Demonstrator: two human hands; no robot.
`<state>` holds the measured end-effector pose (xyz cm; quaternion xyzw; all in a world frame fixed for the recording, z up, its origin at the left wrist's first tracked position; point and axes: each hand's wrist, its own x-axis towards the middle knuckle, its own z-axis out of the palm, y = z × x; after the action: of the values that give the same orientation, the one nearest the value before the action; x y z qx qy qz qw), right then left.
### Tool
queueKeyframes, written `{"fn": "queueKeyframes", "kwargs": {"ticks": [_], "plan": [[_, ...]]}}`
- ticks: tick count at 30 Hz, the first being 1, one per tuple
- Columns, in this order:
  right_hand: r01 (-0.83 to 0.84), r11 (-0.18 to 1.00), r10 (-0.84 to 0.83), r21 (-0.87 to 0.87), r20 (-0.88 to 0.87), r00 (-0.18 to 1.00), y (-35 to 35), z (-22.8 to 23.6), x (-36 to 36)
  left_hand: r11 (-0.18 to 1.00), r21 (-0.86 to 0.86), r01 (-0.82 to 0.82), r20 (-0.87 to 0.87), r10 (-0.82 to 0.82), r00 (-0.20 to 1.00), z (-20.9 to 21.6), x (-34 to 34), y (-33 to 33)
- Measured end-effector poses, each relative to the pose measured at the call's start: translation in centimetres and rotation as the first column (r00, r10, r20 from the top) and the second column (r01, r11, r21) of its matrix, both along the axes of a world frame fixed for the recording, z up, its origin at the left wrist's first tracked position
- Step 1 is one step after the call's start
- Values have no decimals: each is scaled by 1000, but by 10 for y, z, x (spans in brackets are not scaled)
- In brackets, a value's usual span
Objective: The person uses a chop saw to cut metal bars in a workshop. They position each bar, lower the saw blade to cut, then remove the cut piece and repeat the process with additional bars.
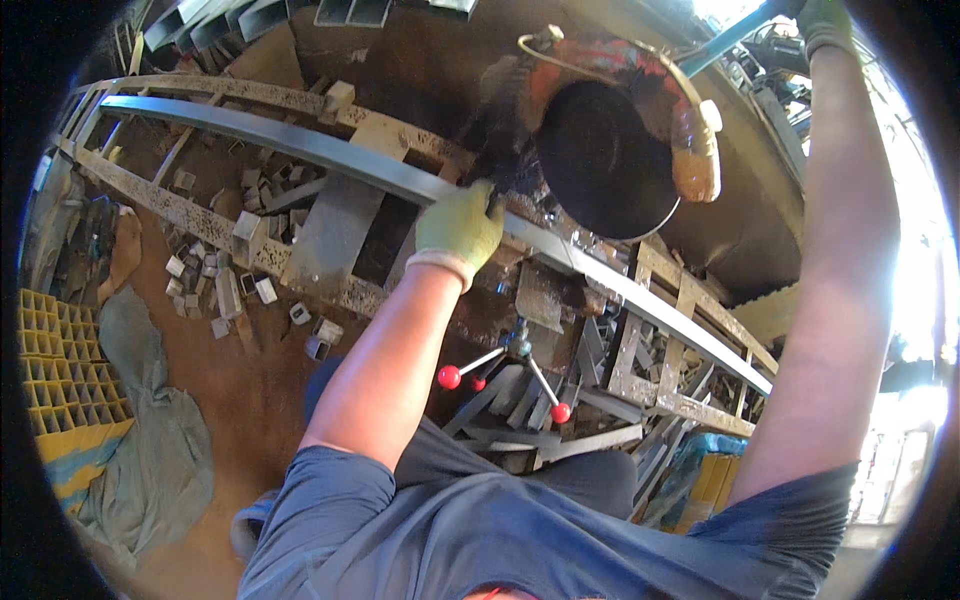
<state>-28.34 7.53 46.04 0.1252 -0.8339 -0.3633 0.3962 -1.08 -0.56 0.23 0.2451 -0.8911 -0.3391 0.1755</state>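
Metal tube is running beside cut-off saw; left of saw, left grip is clasping tube; right grip is holding saw's blue handle.

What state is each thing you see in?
Yellow-green gloved left hand: on long silver metal tube
Yellow-green gloved right hand: at blue metal handle, grip unclear
Tube: lying along pale speckled frame
Large dark round disc: spinning unclear
Red-knobbed silver handle: arms spread
Grey-green cloth: crumpled
Yellow square tubes: stacked
Small silver square pieces: scattered

Room leftward along the tube; dark disc obstructs right.
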Motion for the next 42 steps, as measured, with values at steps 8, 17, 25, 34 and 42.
{"fn": "queueKeyframes", "kwargs": {"ticks": [8,17,25,34,42], "plan": [[-18,-216,831,-976,-193,522,81,-97,-40,998,43,40,78,-43,996,6,1,1],[372,-4,821,-928,210,532,290,-450,219,996,-57,65,-23,-67,998,2,20,28],[844,75,889,-531,420,184,307,-512,362,865,46,500,615,-419,668,19,104,100],[550,118,831,-827,385,402,308,-567,353,854,-199,481,570,-299,765,-20,144,126],[515,438,763,-737,608,221,229,-436,383,927,68,368,656,-319,684,-120,148,96]]}}
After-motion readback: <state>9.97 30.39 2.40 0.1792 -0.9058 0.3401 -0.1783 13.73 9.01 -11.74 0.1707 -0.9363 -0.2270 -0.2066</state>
